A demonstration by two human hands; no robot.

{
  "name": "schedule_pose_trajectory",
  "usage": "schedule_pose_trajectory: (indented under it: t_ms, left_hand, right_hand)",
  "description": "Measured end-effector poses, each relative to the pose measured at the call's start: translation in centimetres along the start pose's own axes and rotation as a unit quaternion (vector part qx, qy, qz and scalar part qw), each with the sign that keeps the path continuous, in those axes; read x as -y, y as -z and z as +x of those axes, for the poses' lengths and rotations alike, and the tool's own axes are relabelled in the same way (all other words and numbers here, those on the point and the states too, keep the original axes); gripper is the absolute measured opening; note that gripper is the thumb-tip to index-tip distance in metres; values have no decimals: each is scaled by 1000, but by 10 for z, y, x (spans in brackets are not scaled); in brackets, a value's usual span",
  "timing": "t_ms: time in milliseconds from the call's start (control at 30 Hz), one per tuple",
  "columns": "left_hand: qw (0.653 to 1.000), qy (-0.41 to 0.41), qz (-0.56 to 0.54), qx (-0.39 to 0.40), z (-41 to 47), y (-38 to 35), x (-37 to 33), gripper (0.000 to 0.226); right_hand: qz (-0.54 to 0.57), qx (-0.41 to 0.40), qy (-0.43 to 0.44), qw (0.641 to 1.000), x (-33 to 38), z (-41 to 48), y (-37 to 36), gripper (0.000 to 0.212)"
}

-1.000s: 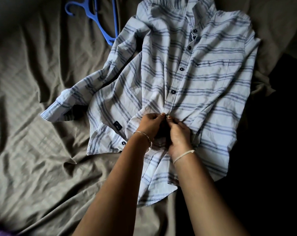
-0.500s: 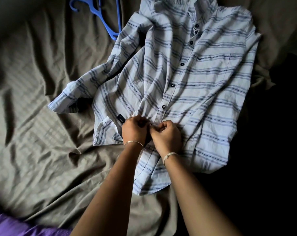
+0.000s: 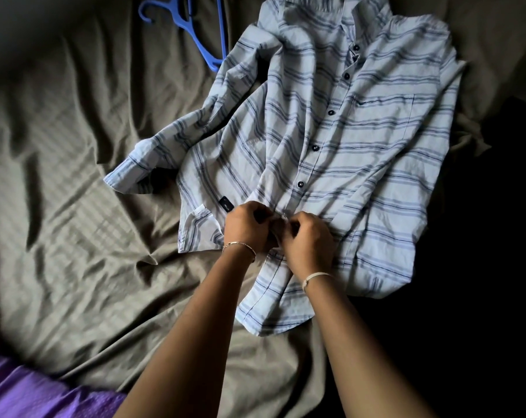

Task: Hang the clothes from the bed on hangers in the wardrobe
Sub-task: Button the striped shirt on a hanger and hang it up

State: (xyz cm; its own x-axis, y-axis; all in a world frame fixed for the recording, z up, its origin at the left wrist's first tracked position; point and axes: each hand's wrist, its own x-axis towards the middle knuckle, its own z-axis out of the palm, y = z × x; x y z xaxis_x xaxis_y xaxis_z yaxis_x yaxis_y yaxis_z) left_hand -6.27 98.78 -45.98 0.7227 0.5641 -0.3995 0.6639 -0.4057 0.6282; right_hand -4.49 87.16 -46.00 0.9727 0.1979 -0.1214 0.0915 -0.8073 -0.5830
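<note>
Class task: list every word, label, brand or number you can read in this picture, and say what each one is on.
Dark tag near the hem of the shirt: a pale mark, too small and blurred to read.
Nothing else bears text: none shows on the hanger or the sheet.

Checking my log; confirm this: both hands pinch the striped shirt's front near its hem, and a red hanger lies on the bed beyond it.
The hanger is blue, not red; the head view shows it. The left hand and right hand do pinch the striped shirt near its hem.
</note>
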Motion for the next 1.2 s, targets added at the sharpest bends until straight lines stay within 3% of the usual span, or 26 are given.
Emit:
schedule_pose_trajectory:
  t_ms: [67,133,200,267,333,467,600,800,867,1000,1200]
  left_hand:
    - [999,11,-28,10,-8,0,-6,13]
    - [984,57,-162,38,-16,-2,-10,7]
    - [922,121,-358,88,-24,-3,-13,6]
    - [871,152,-451,120,-28,-3,-12,9]
    - [854,155,-478,136,-30,-1,-11,8]
    - [860,119,-478,134,-34,4,-7,4]
    - [853,115,-495,118,-36,3,-8,4]
    - [872,139,-467,40,-35,1,-9,6]
    - [872,135,-468,40,-37,2,-12,6]
    - [864,120,-487,41,-40,4,-25,8]
    - [881,97,-457,67,-48,-6,-24,7]
  right_hand:
    - [88,-24,-39,995,-2,-6,-1,8]
    - [159,-45,-86,983,-1,-8,0,11]
    - [204,-52,-122,970,1,-8,1,14]
    - [227,-45,-136,963,3,-8,1,17]
    - [248,-24,-147,957,2,-7,-1,18]
    - [268,33,-159,950,-3,-4,-2,15]
    - [299,18,-176,938,1,-4,9,7]
    - [491,-16,-268,829,17,-11,35,11]
    - [505,-18,-279,817,18,-12,39,12]
    - [448,4,-241,861,19,-13,39,19]
    - [284,-3,-174,943,12,-11,19,20]
